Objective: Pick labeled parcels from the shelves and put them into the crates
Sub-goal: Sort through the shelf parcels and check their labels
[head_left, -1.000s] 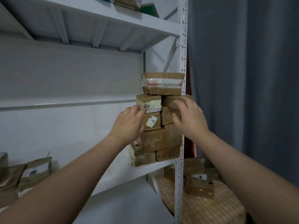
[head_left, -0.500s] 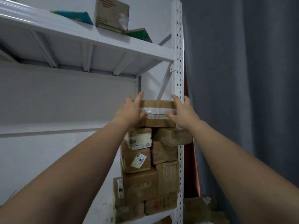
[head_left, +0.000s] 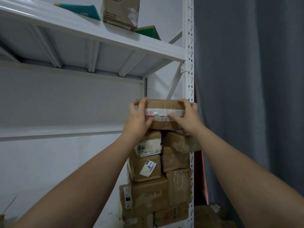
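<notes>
A brown cardboard parcel with a white tape band (head_left: 162, 109) sits on top of a stack of parcels (head_left: 158, 175) at the right end of the white shelf. My left hand (head_left: 137, 120) grips its left end, fingers over the top edge and thumb on the front. My right hand (head_left: 186, 116) grips its right end the same way. Below it lie several taped brown parcels, two with white labels (head_left: 148, 167). No crate is in view.
The white upright post (head_left: 189, 63) stands just right of the stack. The upper shelf (head_left: 92, 30) carries a brown box (head_left: 120, 11) and green and teal packets. A grey curtain (head_left: 246, 96) hangs at the right. More parcels lie low behind the post.
Both hands rose from the middle of the stack to the top parcel and closed on its two ends. My view tilted upward.
</notes>
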A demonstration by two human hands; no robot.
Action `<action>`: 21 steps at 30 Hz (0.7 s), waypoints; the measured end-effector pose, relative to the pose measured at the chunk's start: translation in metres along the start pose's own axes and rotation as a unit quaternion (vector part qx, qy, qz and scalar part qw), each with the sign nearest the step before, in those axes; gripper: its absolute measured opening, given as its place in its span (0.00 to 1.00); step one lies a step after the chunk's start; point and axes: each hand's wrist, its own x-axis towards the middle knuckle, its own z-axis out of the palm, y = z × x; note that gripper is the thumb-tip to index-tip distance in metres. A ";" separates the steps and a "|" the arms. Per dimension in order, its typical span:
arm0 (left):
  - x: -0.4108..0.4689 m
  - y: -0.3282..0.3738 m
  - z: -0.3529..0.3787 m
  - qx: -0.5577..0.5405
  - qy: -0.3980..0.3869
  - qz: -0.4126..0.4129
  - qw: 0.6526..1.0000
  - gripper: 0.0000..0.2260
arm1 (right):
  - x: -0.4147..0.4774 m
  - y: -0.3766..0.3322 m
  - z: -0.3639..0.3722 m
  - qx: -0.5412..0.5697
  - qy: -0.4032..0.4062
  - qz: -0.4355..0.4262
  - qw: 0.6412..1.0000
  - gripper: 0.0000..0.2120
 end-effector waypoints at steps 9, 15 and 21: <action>-0.002 -0.015 -0.045 -0.147 0.003 -0.054 0.988 0.34 | -0.016 -0.045 0.015 0.059 0.069 -0.037 0.995 0.27; -0.012 -0.029 -0.078 -0.237 0.094 -0.120 0.960 0.15 | -0.032 -0.083 0.044 0.081 0.134 -0.103 0.982 0.15; -0.030 -0.062 -0.104 -0.323 0.147 -0.205 0.912 0.10 | -0.047 -0.134 0.072 0.190 0.187 -0.063 0.962 0.25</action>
